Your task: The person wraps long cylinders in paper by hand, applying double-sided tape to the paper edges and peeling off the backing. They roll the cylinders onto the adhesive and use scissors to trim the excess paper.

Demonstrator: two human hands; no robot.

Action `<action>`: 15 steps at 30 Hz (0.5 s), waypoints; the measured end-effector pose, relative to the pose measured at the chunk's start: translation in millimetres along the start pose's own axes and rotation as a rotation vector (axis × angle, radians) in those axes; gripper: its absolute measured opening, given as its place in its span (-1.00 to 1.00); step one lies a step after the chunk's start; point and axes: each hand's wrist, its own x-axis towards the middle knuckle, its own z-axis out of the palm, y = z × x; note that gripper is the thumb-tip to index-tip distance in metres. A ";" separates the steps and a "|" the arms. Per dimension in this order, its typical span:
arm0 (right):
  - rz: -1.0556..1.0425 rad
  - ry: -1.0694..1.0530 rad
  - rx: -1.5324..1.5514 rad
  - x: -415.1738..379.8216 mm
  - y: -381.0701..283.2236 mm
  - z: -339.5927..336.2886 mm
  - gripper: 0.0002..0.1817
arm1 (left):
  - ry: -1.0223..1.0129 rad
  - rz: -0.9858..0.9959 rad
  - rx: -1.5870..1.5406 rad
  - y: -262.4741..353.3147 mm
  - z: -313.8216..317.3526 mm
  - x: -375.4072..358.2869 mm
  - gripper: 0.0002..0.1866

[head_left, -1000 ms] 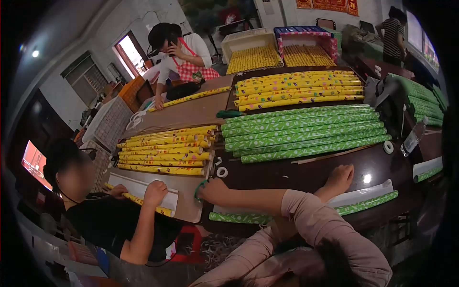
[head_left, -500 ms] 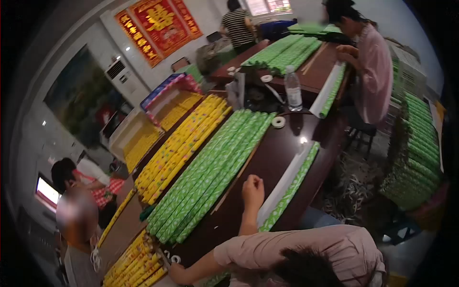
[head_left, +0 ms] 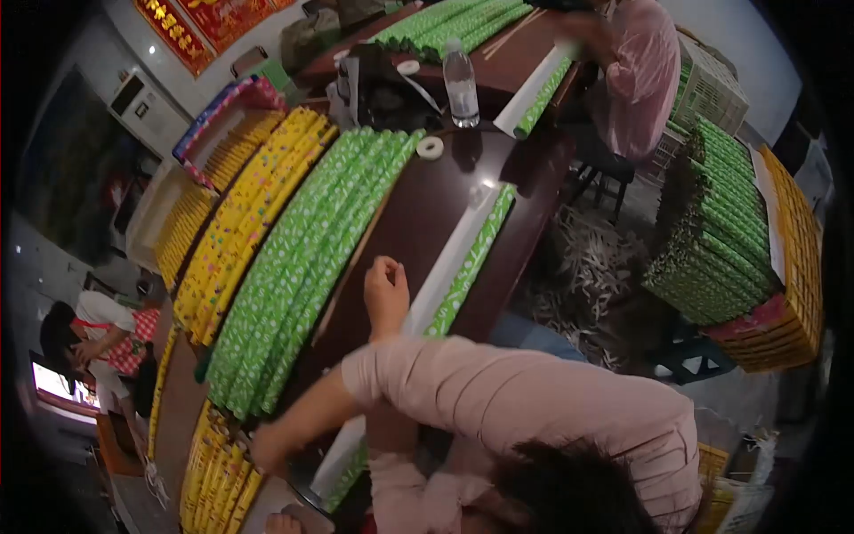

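Observation:
At the bottom edge, what appears to be my left hand (head_left: 285, 523) is partly in view, its fingers curled; anything in it is hidden. My right hand is out of sight. Close by lies a white strip with green patterned paper (head_left: 342, 465), partly covered by a co-worker's arms. That co-worker (head_left: 534, 392), in a pink top, leans across the table, one hand (head_left: 387, 289) raised with bent fingers and the other (head_left: 269, 448) near yellow patterned rolls (head_left: 218, 472). Another white-and-green strip (head_left: 463, 262) extends along the table beyond those arms.
Green patterned rolls (head_left: 302, 267) and yellow rolls (head_left: 258, 214) lie along the dark table (head_left: 400, 214). A tape roll (head_left: 430, 148) and water bottle (head_left: 461, 87) stand farther back. Stacked green rolls (head_left: 721, 231) are at right, beside floor scraps (head_left: 600, 258). Other people sit nearby.
My view has swung right and down, so the table and rolls sit farther left and higher. The pink-clad co-worker leans farther across. A curled hand now shows at the bottom edge.

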 end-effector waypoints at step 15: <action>0.638 1.326 -0.236 -527.4 93.1 -157.7 -0.44 | -0.108 0.272 0.264 21.4 -2.1 -8.0 -0.89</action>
